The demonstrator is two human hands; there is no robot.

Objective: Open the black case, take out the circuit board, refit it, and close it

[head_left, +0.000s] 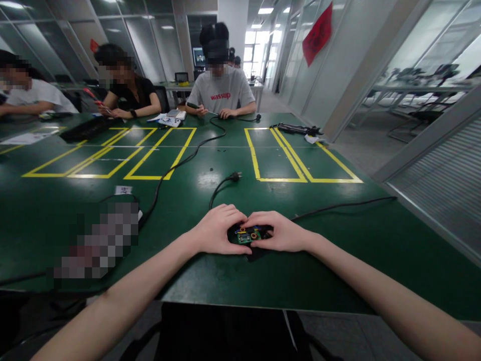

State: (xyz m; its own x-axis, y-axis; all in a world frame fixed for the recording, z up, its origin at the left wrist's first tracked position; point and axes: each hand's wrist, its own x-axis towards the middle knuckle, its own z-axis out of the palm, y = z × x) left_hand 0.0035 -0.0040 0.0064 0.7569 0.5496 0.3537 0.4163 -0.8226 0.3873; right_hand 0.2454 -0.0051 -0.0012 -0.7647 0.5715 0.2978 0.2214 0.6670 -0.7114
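A small green circuit board (246,235) with coloured parts lies on a black piece on the green table (210,170), near its front edge. My left hand (218,229) curls round the board's left side, fingers bent and touching it. My right hand (280,231) curls round its right side the same way, and the two hands meet above the board. Together they hold it against the table.
A loose black plug (235,176) and its cable lie just beyond my hands. Other cables cross the table. Yellow tape rectangles (281,155) mark the far half. Three people sit at the far side with tools and small devices. A glass wall runs along the right.
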